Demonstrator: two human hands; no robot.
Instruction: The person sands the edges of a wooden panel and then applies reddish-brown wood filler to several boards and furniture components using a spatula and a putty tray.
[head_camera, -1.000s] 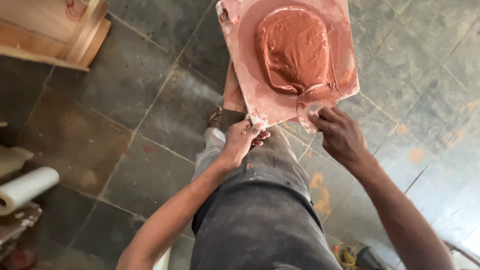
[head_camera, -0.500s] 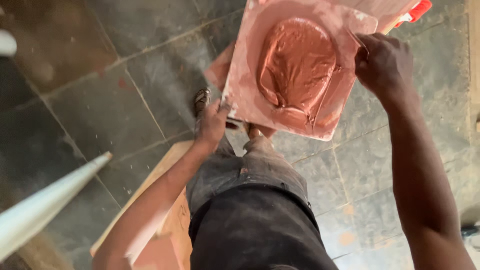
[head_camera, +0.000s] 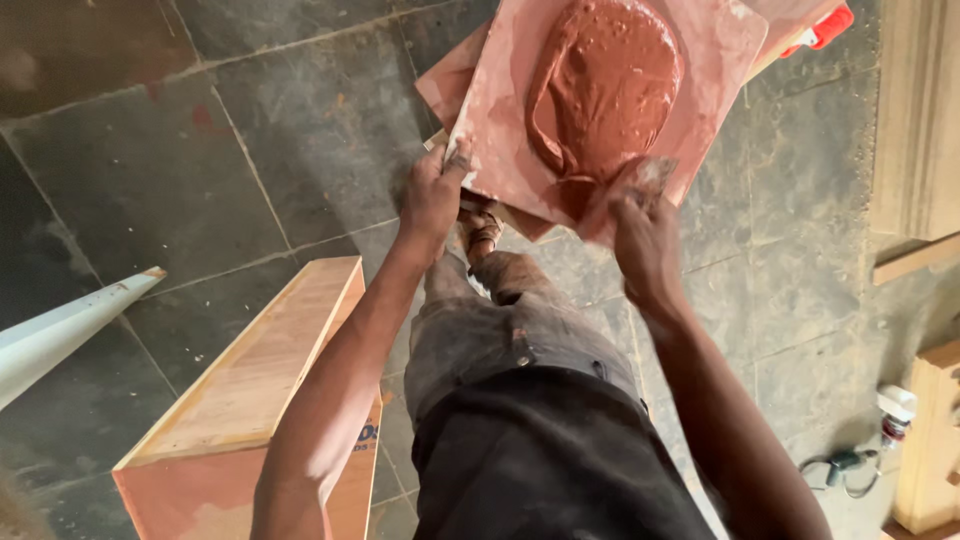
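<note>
A square board (head_camera: 500, 120) smeared pink carries a thick mound of reddish-brown paste (head_camera: 605, 85). My left hand (head_camera: 432, 195) grips the board's lower left corner and holds it up over the floor. My right hand (head_camera: 645, 235) is closed on a flat paste-covered scraper (head_camera: 625, 190), whose blade touches the lower edge of the paste mound. Below the board I see my grey trousers (head_camera: 520, 330) and one foot in a sandal (head_camera: 480, 232).
A wooden box panel coated in reddish paste (head_camera: 250, 400) stands left of my legs. A white pipe (head_camera: 60, 325) juts in from the left. Wooden planks (head_camera: 915, 130) lie at right, a power tool with cable (head_camera: 845, 462) at lower right. Dark stone tiles (head_camera: 200, 150) cover the floor.
My right hand came down from the board's upper right edge to its lower edge and now presses the scraper into the paste. The view shifted, bringing the wooden box into sight.
</note>
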